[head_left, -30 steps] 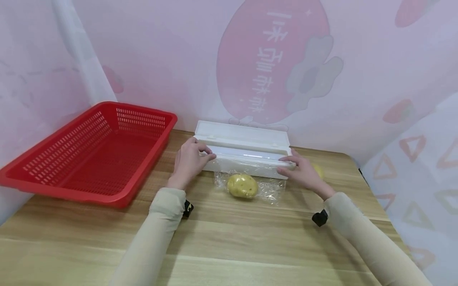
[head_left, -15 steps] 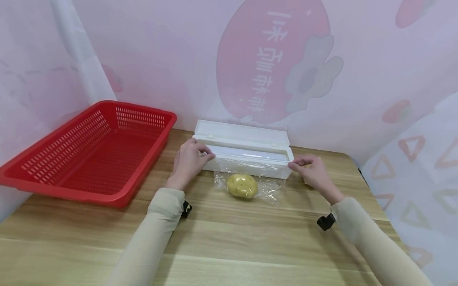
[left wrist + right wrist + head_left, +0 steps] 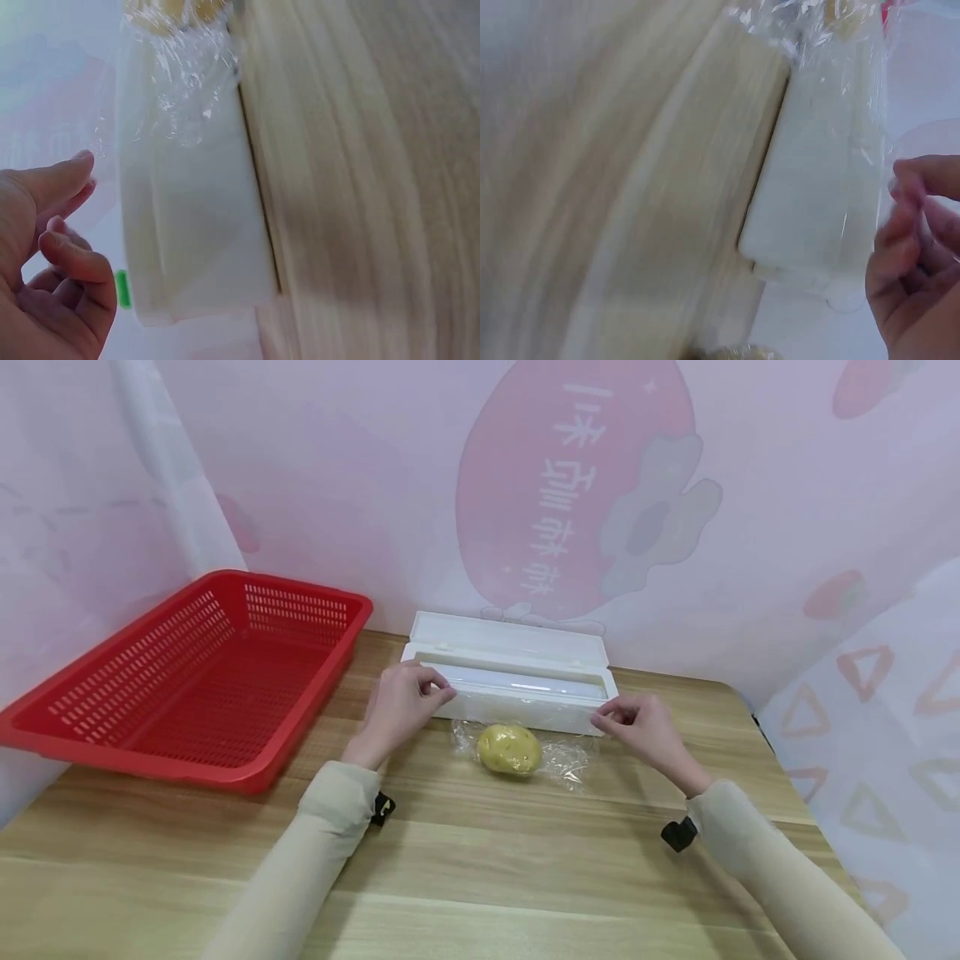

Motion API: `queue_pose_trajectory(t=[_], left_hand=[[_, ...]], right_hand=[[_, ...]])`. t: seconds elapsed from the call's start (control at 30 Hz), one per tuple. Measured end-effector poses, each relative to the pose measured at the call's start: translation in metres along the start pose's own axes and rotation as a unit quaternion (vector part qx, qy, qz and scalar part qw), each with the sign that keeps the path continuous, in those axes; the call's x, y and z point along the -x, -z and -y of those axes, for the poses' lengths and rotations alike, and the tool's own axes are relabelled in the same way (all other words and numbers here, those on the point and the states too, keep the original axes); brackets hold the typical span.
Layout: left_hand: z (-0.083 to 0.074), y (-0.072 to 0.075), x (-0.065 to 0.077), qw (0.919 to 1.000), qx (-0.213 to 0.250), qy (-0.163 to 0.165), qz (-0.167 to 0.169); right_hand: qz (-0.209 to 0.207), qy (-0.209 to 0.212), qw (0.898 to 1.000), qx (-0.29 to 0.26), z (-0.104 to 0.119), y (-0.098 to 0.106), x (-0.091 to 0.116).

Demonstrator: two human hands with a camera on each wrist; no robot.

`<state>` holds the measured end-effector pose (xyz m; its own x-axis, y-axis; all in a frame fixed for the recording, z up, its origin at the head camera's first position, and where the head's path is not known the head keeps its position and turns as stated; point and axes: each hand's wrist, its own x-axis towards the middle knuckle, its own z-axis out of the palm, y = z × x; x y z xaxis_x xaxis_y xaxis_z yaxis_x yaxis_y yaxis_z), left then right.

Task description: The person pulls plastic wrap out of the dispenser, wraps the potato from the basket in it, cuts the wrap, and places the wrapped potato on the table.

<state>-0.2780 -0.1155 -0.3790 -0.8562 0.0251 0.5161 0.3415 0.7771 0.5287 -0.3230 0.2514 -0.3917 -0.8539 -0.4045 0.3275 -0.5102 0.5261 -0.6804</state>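
Observation:
A white cling film dispenser box point(image 3: 525, 713) stands at the back of the table, lid raised, with a roll point(image 3: 517, 680) inside. Thin clear cling film point(image 3: 566, 760) hangs from its front edge and lies around a yellow potato point(image 3: 509, 749). At the box's left front, my left hand point(image 3: 401, 703) pinches the film between thumb and forefinger. My right hand point(image 3: 647, 732) pinches the film's other side near the box's right end. In the right wrist view, the thumb and fingertips point(image 3: 911, 184) meet on the film; its edge is hard to see.
A red perforated plastic basket point(image 3: 315, 693) stands on the left of the wooden table point(image 3: 465, 868). A film-covered, yellowish thing point(image 3: 742, 352) shows at the bottom of the right wrist view. A printed pink curtain point(image 3: 337, 485) closes off the back.
My right hand has gone from lying on the box's right front to pinching the film, first out to the corner, then back toward me. My left hand has come slightly nearer me.

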Motion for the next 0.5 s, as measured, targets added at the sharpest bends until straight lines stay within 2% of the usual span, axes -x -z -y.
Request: queue_pose_trajectory(t=[0.1, 0.2, 0.4, 0.5], left_hand=[[-0.005, 0.003, 0.003, 0.9996, 0.016, 0.003, 0.023], [-0.007, 0.006, 0.007, 0.9987, 0.032, 0.005, 0.039], [-0.007, 0.012, 0.016, 0.9933, 0.095, 0.017, 0.063], [-0.007, 0.015, 0.021, 0.9824, 0.156, 0.043, 0.094]], right_hand=[[0.036, -0.058, 0.993, -0.092, 0.006, 0.000, 0.007], [0.045, -0.109, 0.977, -0.179, 0.011, -0.004, 0.013], [0.045, -0.174, 0.931, -0.317, 0.020, -0.008, 0.024], [0.058, -0.191, 0.906, -0.373, 0.024, -0.007, 0.031]])
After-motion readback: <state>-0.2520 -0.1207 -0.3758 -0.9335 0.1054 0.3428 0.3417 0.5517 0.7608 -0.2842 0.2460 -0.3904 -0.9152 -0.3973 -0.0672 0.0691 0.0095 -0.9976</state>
